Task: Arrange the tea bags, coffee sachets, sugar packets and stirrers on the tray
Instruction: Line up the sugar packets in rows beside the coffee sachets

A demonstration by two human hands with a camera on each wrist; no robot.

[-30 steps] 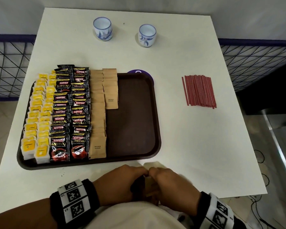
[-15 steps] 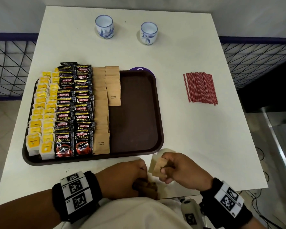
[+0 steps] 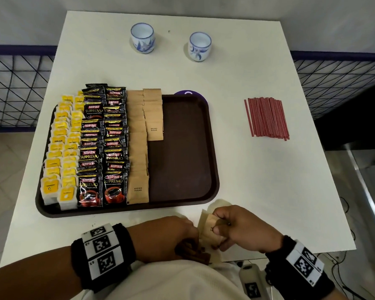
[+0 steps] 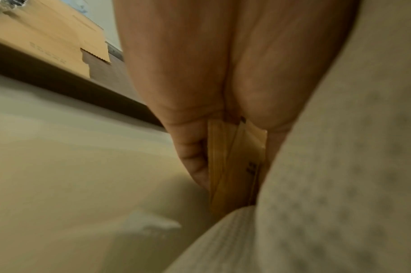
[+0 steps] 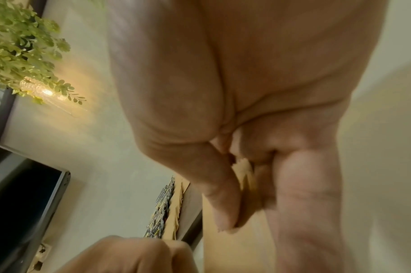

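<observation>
On the tray [image 3: 212, 148], we have the tea bags [image 3: 61, 152], coffee sachets [image 3: 104, 146] and one full sugar row in place; the second row is started. The stirrers [image 3: 266, 118] remain near the table's right edge. Our left hand [image 3: 167, 237] grips a stack of flat kraft sugar packets [image 4: 237, 166] at the near edge; our right hand [image 3: 240, 230] pinches one.

Matt kraft-paper sugar packets [image 3: 211, 231] sit pinched in the right hand [image 3: 239, 229], their top edges serrated. Beyond that grip the brown tray [image 3: 182, 148] looks like smooth plastic with a dull sheen, holding glossy foil coffee sachets [image 3: 104, 148]. The white table [image 3: 258, 180] beneath is smooth and matt.
</observation>
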